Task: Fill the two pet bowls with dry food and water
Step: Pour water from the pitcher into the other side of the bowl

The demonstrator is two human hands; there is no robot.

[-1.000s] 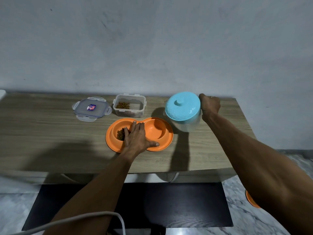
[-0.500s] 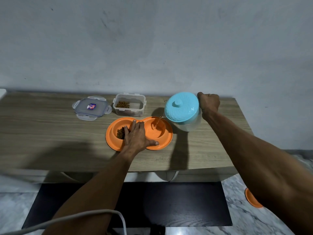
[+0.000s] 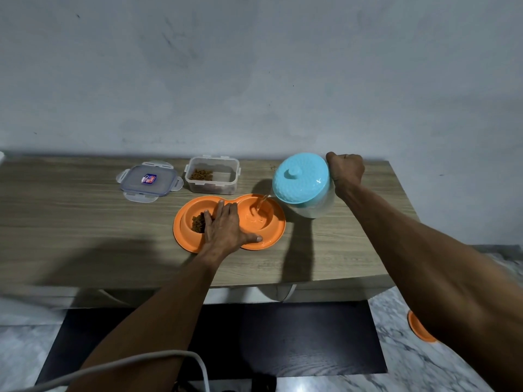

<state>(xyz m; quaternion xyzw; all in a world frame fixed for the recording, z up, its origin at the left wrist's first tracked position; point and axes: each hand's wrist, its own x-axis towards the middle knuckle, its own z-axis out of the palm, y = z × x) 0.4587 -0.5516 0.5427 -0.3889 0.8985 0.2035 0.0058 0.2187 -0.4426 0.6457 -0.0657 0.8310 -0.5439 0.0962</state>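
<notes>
Our left hand [image 3: 225,226] lay flat, fingers straight, on the orange double bowl [image 3: 276,237], with kibble [image 3: 198,222] in its 9 o'clock cup. At the bowl's 2 o'clock our right hand [image 3: 346,171] gripped the tilted blue-lidded jug [image 3: 301,179], water [image 3: 261,203] streaming into the 3 o'clock cup.

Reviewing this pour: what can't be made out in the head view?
Head view:
- The jug's handle: wrapped by the right hand.
- Water left in the jug: hidden under its blue lid.
- Kibble amount: left hand covers part of the bowl.
- Floor's orange object: cut off by the right forearm.
</notes>
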